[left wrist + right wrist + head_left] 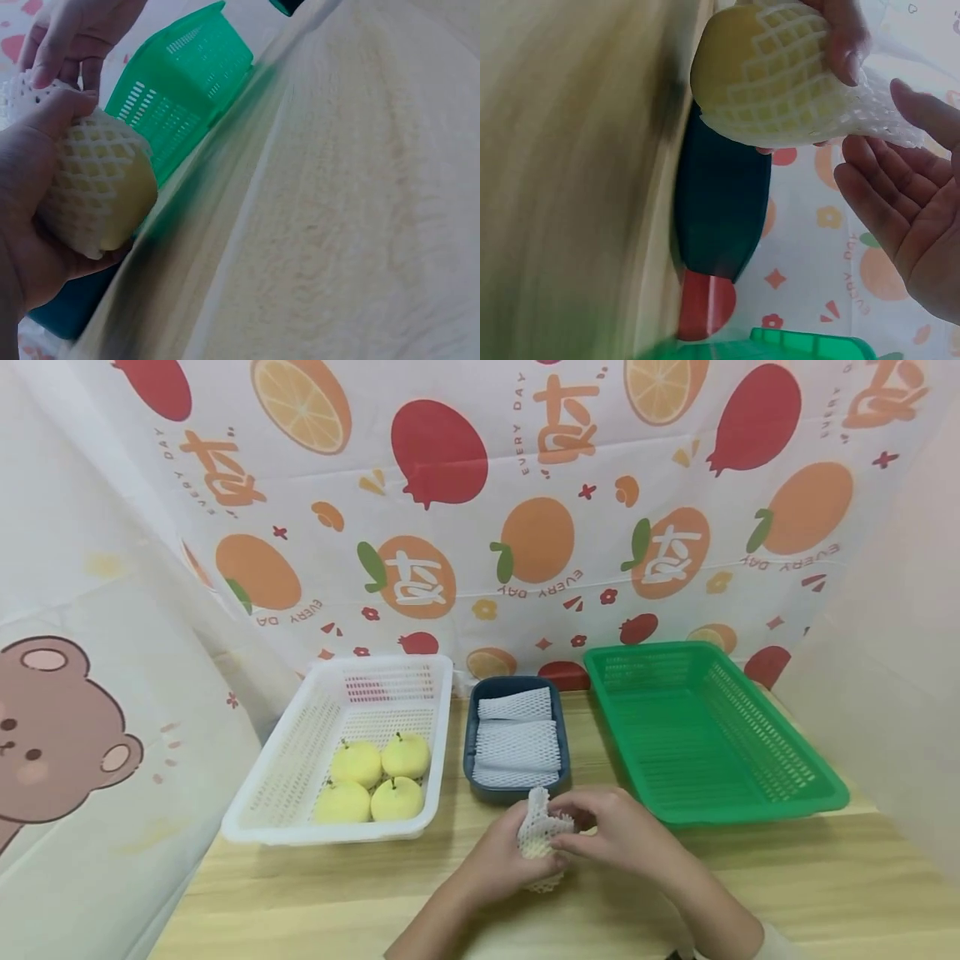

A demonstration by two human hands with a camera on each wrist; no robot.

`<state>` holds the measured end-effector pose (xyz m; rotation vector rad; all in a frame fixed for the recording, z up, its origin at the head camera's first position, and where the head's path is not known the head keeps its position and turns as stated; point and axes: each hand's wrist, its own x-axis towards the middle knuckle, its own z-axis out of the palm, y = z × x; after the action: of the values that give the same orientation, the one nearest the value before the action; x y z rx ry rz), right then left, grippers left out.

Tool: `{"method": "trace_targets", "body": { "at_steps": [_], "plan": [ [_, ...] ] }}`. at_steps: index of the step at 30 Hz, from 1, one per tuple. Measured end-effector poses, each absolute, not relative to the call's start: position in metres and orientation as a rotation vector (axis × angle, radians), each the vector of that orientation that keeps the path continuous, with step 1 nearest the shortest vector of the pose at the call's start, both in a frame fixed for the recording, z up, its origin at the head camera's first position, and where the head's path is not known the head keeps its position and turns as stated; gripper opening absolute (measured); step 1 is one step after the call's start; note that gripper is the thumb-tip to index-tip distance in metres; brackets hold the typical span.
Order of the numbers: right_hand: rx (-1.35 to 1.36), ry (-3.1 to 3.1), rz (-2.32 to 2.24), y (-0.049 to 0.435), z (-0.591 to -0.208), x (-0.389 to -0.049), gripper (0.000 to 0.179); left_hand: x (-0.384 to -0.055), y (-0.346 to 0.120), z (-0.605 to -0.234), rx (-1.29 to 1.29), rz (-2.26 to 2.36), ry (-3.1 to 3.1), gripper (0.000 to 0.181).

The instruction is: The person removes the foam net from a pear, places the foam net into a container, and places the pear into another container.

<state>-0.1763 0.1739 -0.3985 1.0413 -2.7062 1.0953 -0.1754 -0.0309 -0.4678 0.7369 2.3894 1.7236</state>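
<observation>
My left hand (pixel 504 858) grips a yellow pear (pixel 724 56) partly covered by a white foam net sleeve (pixel 536 839). The pear's bare end sticks out of the sleeve in both wrist views. At the sleeve's loose end is my right hand (pixel 618 833), its thumb and fingers spread on either side of the netting (pixel 889 112). In front of both hands stands a dark blue tray (pixel 517 795) with several flat foam sleeves (pixel 517 743) in it. The held pear is mostly hidden by netting and fingers in the head view.
To the left, a white plastic basket (pixel 258 797) holds several yellow pears (pixel 397 799) with stems. A green basket (pixel 720 814) stands on the right of the wooden table (pixel 315 893). Behind them hangs a fruit-print cloth (pixel 465 527); a bear-print cloth (pixel 67 735) covers the left side.
</observation>
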Motion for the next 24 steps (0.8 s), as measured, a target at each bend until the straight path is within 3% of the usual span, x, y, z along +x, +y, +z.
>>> {"method": "trace_targets", "body": {
  "at_steps": [14, 24],
  "plan": [
    [1.068, -2.699, 1.079, 0.168, -0.410, -0.178, 0.011, -0.179, -0.043, -0.472, 0.669, 1.733, 2.349, 0.052],
    [1.049, -2.665, 1.087, 0.169, -0.412, -0.177, 0.010, -0.180, -0.053, -0.466, 0.605, 1.759, 2.244, 0.060]
  ]
}}
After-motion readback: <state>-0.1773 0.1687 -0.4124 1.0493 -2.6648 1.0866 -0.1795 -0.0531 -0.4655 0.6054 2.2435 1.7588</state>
